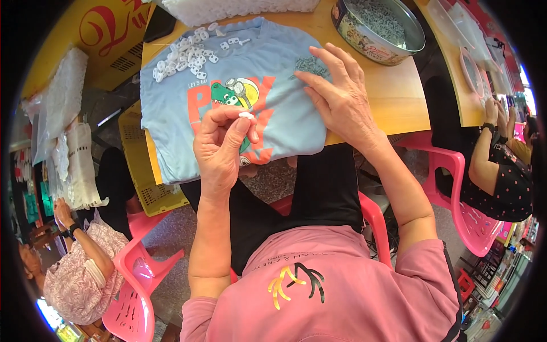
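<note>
Between the thumb and fingers of my left hand (219, 142) is a small white plastic piece (246, 115), held above the printed middle of a light blue T-shirt (273, 51). My right hand (345, 94) reaches to a small heap of grey-green bits (310, 65) that look like screws. Its fingers are apart, with the index fingertip at the heap's near edge; nothing shows in its grasp. Farther left on the shirt lies a loose pile of small white plastic pieces (188, 54), several of them with holes.
A round tin (373, 48) of the same grey-green bits stands at the table's far right. White packaging (233, 7) lies along the far edge, beside a dark object (160, 24). A yellow crate (145, 171) sits left of the table (393, 97). People sit on pink chairs at both sides.
</note>
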The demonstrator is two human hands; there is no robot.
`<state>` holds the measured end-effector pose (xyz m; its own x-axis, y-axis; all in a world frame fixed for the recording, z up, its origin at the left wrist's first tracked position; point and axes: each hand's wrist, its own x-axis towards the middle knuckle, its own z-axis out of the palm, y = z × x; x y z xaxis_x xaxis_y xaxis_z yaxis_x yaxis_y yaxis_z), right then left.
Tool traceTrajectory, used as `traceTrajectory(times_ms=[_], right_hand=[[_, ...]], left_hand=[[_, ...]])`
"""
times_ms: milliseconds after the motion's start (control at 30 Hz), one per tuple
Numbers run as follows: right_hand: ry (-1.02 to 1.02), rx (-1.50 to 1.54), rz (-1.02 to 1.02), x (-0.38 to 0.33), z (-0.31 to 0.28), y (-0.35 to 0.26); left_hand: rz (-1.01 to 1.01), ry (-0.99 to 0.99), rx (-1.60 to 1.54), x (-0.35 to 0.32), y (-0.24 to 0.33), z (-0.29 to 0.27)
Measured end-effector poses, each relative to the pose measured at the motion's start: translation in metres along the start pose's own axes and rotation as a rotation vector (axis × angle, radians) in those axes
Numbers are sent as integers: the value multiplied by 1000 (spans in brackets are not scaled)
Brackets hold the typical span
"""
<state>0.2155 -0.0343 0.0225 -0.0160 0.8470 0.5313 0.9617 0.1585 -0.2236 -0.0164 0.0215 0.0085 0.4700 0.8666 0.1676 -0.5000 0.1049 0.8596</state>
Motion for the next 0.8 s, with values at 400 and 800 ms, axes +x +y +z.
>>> traceTrajectory(times_ms=[400,800], right_hand=[[64,160,-66,3,-9,3],[-69,-4,-112,25,-2,1]], left_hand=[[16,4,-21,0,0,0],[21,2,-7,-2,-2,-3]])
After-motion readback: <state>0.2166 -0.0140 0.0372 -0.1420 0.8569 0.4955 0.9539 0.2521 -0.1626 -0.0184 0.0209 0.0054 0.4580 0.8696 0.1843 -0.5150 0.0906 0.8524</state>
